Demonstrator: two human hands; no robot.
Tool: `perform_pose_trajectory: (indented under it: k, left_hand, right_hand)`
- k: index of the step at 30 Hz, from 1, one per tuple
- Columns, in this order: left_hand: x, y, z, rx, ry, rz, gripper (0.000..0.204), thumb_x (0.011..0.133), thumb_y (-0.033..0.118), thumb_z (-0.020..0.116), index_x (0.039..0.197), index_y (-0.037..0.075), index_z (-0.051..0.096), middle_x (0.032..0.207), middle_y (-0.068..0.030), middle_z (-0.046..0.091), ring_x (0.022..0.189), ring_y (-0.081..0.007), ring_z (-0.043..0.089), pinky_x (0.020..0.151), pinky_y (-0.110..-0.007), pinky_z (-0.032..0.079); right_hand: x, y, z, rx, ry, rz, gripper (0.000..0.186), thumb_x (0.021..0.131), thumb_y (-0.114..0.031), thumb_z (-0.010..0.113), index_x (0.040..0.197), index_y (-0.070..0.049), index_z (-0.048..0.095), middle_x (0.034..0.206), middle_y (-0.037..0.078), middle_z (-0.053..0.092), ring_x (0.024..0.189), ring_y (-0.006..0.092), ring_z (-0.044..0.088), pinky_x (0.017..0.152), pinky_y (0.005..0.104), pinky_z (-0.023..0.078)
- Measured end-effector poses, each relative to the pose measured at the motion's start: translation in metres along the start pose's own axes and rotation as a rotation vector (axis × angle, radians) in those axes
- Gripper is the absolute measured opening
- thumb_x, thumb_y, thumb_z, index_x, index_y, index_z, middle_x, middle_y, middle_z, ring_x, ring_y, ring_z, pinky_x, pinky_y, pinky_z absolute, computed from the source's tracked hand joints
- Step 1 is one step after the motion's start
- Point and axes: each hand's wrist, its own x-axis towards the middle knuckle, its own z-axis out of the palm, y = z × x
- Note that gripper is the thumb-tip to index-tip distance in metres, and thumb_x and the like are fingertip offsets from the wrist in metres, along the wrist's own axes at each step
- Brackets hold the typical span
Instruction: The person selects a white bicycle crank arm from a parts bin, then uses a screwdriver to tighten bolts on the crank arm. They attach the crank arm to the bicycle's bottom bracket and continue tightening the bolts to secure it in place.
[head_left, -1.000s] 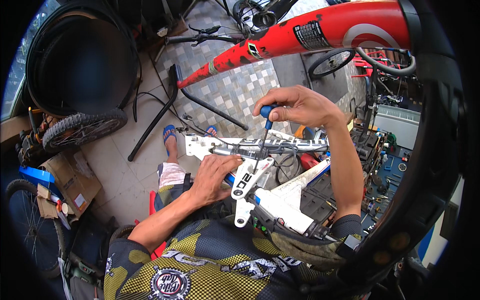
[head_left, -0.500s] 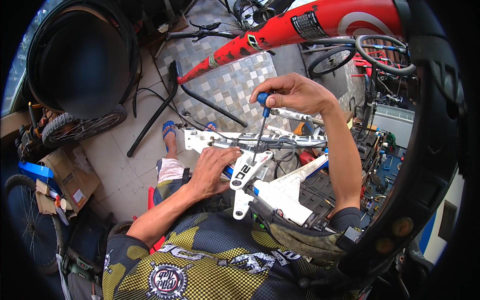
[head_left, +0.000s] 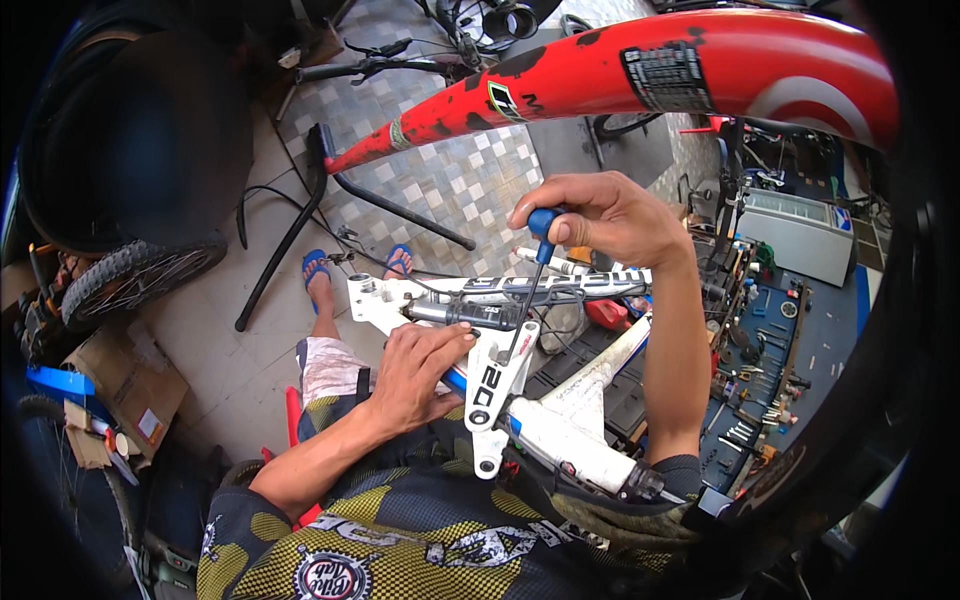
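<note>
My right hand [head_left: 618,222] pinches the blue handle of a T-handle hex key [head_left: 543,224]. Its thin dark shaft slants down to the bolt area of a white rocker link [head_left: 487,395] on a white bicycle frame [head_left: 585,395]. The exact tip contact is too small to make out. My left hand [head_left: 415,370] is closed round the frame beside the link, fingertips on top and the thumb partly hidden below. A dark rear shock [head_left: 470,313] lies just beyond these fingers, along the frame.
A large red bicycle tube [head_left: 570,75] crosses above the work. At the right, a blue tool board [head_left: 765,340] holds several small tools. Tyres and a cardboard box [head_left: 135,390] stand at the left. A person's sandalled feet [head_left: 317,268] are beyond the frame.
The view has shifted, so the red tube looks larger and more of the tool board shows. Both hands keep their holds; the hex key stays at the link, its handle slightly turned.
</note>
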Motion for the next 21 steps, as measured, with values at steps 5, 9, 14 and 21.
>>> perform_pose_trajectory:
  k: [5, 9, 14, 21]
  left_hand:
    - [0.0, -0.003, -0.001, -0.014, 0.014, 0.018, 0.1, 0.051, 0.017, 0.093, 0.143, 0.01, 0.055, 0.147, -0.0082, 0.058, 0.118, -0.0289, 0.059, 0.099, -0.048, 0.044]
    - [-0.001, -0.004, -0.002, -0.019, 0.005, 0.021, 0.101, 0.051, 0.017, 0.093, 0.144, 0.011, 0.055, 0.148, -0.0073, 0.058, 0.116, -0.0274, 0.06, 0.099, -0.047, 0.044]
    - [-0.001, -0.006, -0.004, -0.017, 0.002, 0.04, 0.101, 0.051, 0.016, 0.093, 0.144, 0.01, 0.055, 0.148, -0.0076, 0.058, 0.118, -0.0274, 0.06, 0.099, -0.047, 0.044]
    - [-0.002, -0.007, -0.007, -0.038, -0.023, 0.021, 0.103, 0.049, 0.014, 0.092, 0.144, 0.01, 0.054, 0.148, -0.0081, 0.058, 0.121, -0.0283, 0.059, 0.1, -0.047, 0.044]
  right_hand:
    - [0.005, 0.01, 0.015, 0.041, 0.01, 0.058, 0.041, 0.099, -0.034, 0.074, 0.125, -0.002, 0.073, 0.115, 0.005, 0.072, 0.103, 0.0128, 0.063, 0.087, 0.0294, 0.051]
    - [0.007, 0.009, 0.015, -0.036, 0.013, 0.091, 0.031, 0.1, -0.027, 0.072, 0.126, -0.01, 0.074, 0.119, 0.003, 0.075, 0.103, 0.0152, 0.066, 0.092, 0.0332, 0.053]
    - [0.003, 0.003, 0.015, -0.061, 0.002, 0.102, 0.033, 0.1, -0.03, 0.072, 0.126, -0.009, 0.074, 0.118, 0.003, 0.076, 0.1, 0.016, 0.067, 0.092, 0.0336, 0.054]
    - [0.019, -0.002, 0.003, -0.184, -0.184, -0.159, 0.032, 0.099, -0.026, 0.072, 0.129, -0.014, 0.075, 0.12, 0.004, 0.075, 0.117, 0.023, 0.062, 0.102, 0.0381, 0.049]
